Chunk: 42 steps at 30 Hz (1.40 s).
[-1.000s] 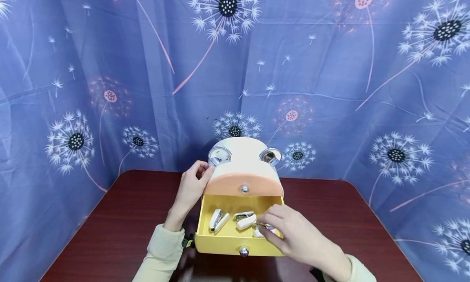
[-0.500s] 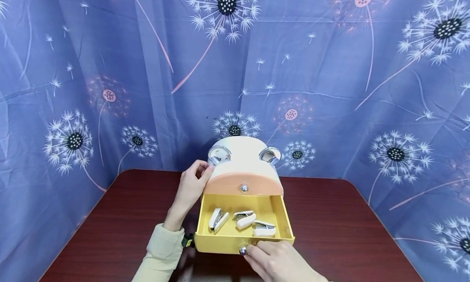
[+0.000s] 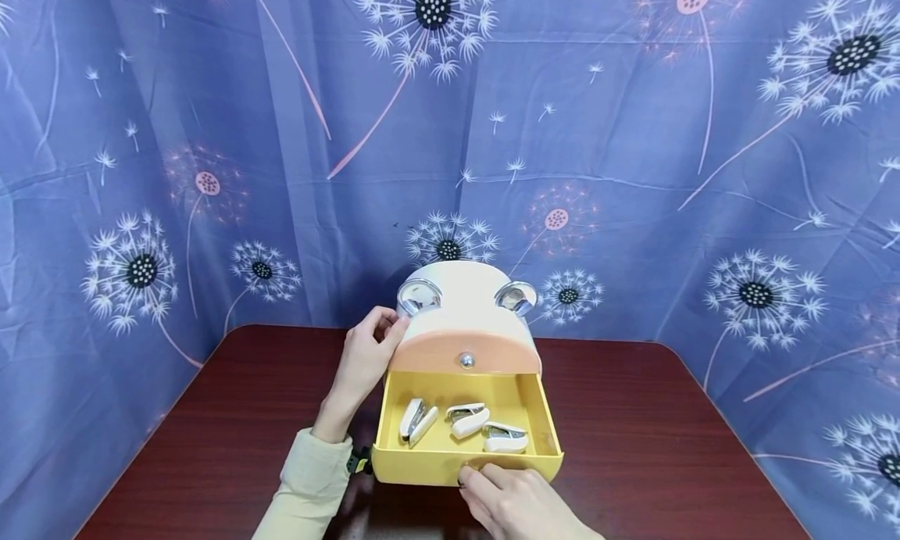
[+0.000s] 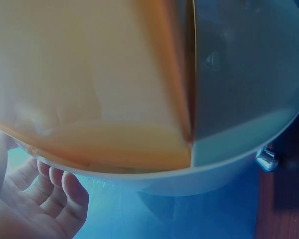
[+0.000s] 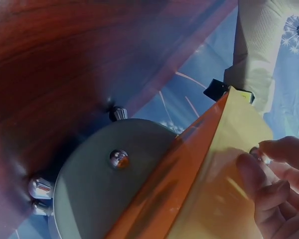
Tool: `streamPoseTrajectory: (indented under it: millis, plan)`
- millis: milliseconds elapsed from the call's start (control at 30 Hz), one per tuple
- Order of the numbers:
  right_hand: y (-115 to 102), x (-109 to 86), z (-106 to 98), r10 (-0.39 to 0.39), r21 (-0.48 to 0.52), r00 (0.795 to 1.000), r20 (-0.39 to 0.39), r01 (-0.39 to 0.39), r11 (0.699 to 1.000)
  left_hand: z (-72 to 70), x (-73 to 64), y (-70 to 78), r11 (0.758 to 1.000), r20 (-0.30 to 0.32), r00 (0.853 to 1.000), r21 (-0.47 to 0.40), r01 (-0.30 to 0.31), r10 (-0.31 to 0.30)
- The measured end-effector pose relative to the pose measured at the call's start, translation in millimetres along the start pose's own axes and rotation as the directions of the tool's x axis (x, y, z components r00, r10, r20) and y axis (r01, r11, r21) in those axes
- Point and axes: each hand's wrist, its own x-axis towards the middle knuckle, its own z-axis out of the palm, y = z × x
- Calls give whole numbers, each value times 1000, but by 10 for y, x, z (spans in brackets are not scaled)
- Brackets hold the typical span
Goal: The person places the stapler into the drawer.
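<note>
A small white rounded drawer cabinet [image 3: 467, 302] stands on the table with its lower yellow drawer [image 3: 432, 468] pulled out. Three small white staplers lie in that drawer: a left one [image 3: 419, 423], a middle one [image 3: 469, 421] and a right one [image 3: 506, 440]. My right hand [image 3: 523, 502] is at the drawer's front, its thumb and finger pinching the silver knob [image 5: 257, 153], as the right wrist view shows. Against the cabinet's left side rests my left hand [image 3: 363, 362]; its loosely bent fingers [image 4: 75, 188] lie beside the shell in the left wrist view.
Above the yellow drawer is a closed peach drawer front [image 3: 429, 355] with its own silver knob [image 3: 467, 360]. Two shiny round pieces stick up from the cabinet's top, left [image 3: 419, 296] and right [image 3: 516, 297]. A blue dandelion-print curtain [image 3: 605, 134] surrounds the dark red table [image 3: 633, 415].
My right hand has let go of the right stapler inside the drawer, moved down to the drawer's front and taken hold of its knob. The left hand has stayed in place.
</note>
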Motion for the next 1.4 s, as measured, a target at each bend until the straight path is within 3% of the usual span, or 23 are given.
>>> streamPoseTrajectory:
  millis: [200, 600, 1167, 1400]
  plan:
    - [18, 25, 11, 4, 15, 1000, -15, -4, 1000, -4, 0, 11, 1000, 2, 1000, -4, 5, -5]
    - [243, 119, 105, 41, -81, 999, -9, -41, 996, 18, 17, 22, 1000, 7, 1000, -10, 2, -2]
    - [598, 230, 319, 151, -70, 988, -25, -152, 986, 22, -3, 14, 1000, 30, 999, -9, 27, -27]
    - [675, 272, 387, 172, -66, 985, -23, -173, 983, -2, -22, 22, 999, 11, 999, -7, 33, -32]
